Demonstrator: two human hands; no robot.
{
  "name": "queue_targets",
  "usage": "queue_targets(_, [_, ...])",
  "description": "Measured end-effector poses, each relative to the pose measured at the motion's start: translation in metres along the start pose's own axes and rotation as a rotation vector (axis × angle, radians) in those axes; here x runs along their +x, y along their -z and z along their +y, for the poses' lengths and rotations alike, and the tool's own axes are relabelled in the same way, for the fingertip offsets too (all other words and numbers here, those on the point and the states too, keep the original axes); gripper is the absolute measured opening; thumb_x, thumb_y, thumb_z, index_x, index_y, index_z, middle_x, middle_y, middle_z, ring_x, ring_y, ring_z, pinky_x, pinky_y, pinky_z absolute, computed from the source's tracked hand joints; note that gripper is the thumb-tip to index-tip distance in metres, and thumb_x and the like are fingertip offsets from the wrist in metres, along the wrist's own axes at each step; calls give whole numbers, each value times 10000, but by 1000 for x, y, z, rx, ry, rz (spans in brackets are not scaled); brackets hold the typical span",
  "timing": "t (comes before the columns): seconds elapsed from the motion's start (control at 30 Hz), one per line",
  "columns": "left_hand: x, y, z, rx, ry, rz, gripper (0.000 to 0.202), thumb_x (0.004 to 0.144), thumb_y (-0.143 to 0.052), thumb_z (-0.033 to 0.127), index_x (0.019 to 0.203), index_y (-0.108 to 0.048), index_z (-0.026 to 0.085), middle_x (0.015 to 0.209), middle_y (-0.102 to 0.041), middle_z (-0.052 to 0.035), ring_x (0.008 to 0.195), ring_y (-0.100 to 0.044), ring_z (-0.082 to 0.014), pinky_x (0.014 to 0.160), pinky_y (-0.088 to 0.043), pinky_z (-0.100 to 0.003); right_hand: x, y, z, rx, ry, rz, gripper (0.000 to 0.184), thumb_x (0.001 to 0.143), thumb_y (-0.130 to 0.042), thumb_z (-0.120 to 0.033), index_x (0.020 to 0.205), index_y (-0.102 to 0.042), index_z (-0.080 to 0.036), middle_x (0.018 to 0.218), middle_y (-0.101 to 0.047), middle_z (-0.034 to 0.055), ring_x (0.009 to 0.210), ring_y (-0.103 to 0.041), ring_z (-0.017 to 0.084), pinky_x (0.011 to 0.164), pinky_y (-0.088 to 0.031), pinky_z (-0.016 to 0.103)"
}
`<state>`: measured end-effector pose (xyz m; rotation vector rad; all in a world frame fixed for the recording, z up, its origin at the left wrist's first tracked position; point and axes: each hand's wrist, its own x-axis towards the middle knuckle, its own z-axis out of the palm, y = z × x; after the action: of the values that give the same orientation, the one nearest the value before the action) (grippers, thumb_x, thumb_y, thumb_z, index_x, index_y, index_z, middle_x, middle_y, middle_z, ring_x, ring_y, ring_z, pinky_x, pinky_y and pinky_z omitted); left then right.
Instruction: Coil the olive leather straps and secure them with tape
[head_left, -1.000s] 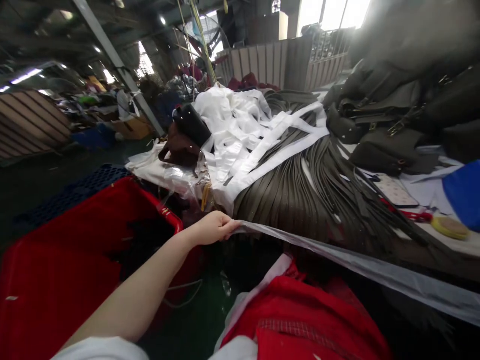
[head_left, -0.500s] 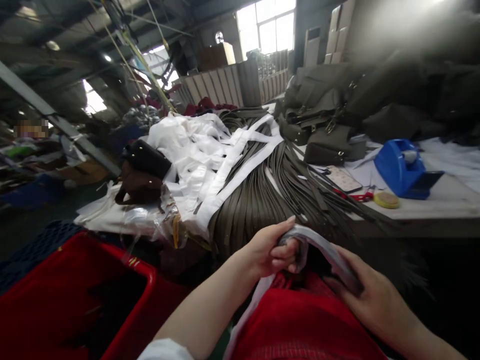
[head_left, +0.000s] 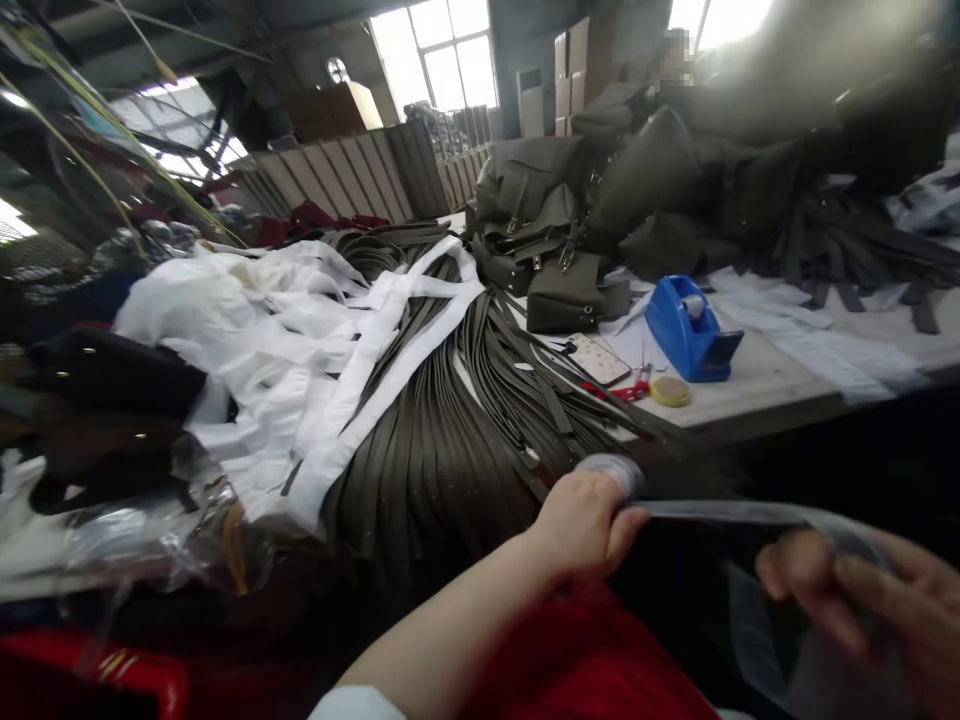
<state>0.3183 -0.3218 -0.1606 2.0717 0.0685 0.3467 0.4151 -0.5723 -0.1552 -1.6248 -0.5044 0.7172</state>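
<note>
My left hand (head_left: 581,520) is closed around a coiled end of a pale, slightly see-through strip (head_left: 727,513). From there the strip runs taut to the right, over my right hand (head_left: 862,590), whose fingers are curled on it and somewhat blurred. A loose tail of the strip hangs below the right hand. Just beyond my left hand, a fan of long dark olive straps (head_left: 427,450) spreads over the table edge. White strips (head_left: 300,340) lie heaped to their left.
On the table (head_left: 787,385) stand a blue tape dispenser (head_left: 686,335), a yellow tape roll (head_left: 670,391), red-handled snips (head_left: 626,392) and a phone (head_left: 596,357). Olive bags (head_left: 562,290) are piled behind. Clear plastic (head_left: 161,535) and a red bin's rim (head_left: 150,670) are at lower left.
The view has swung to the right. My hands have moved apart, the right one going rightward, and the strip between them has gone from a bent loop to a stretched line.
</note>
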Motion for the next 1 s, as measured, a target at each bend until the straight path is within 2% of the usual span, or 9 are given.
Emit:
queue_targets(0.03, [-9,-8,0,35,32,-138,372,889,-554,508,678,-571,201,697,-550,-44,717,-542,-211,773,-436,-349,12,17,2,-99,-47,38,506,883,-503,-643,767,-711,-197,533,-623,55,428,-559,192,399,-477,292])
queue_targets(0.13, [-27,-27,3,-143,311,-356,583,961,-320,609,622,-549,193,563,-497,-2,532,-466,-138,588,-385,-282,38,39,13,-581,43,93,457,754,-688,-595,980,-728,-200,998,-750,144,937,-703,356,843,-591,473])
queue_targets(0.27, [-27,-43,4,-704,703,-427,703,866,-291,799,627,-542,187,364,-353,72,340,-329,-94,461,-355,-250,32,5,41,-678,239,-165,647,869,-612,-401,1468,-422,-246,1470,-540,121,1328,-531,310,1114,-438,483])
queue_targets(0.43, [-10,-30,0,-1290,863,-376,612,955,-330,655,712,-584,153,358,-345,87,320,-316,-91,527,-462,-268,26,-40,59,-637,224,-126,365,965,-428,-310,1263,-624,-232,1238,-704,107,1139,-668,277,999,-529,428])
queue_targets(0.57, [3,-14,7,-1524,722,-213,452,952,-476,502,898,-650,88,564,-504,26,505,-518,-111,749,-510,-307,26,-51,43,-560,116,-412,324,983,-451,-364,1021,-750,-244,994,-764,63,914,-716,255,855,-568,362])
queue_targets(0.67, [5,-19,11,-1324,513,43,377,893,-611,455,1043,-636,110,755,-591,-26,690,-588,-159,861,-483,-354,12,-53,22,-492,26,-554,260,940,-556,-386,1015,-769,-257,1016,-761,49,964,-701,258,906,-541,354])
queue_targets(0.77, [-2,-29,7,-705,298,184,257,888,-620,405,972,-642,163,866,-607,-69,881,-589,-232,948,-433,-392,-4,-44,5,-321,-113,-577,260,888,-634,-447,954,-780,-242,907,-750,49,871,-700,238,834,-548,335])
queue_targets(0.87, [-15,-36,1,-218,139,37,170,841,-658,351,853,-632,184,864,-584,-93,968,-572,-300,1002,-384,-436,-7,-20,0,-44,-251,-467,369,792,-706,-561,812,-751,-194,702,-702,47,567,-622,174,569,-509,295])
queue_targets(1.0, [-30,-39,-1,-47,72,-198,273,815,-684,436,693,-562,224,703,-520,-43,830,-581,-282,877,-424,-389,13,14,17,6,-290,-316,464,737,-700,-657,710,-706,-193,615,-674,54,448,-537,154,449,-448,289])
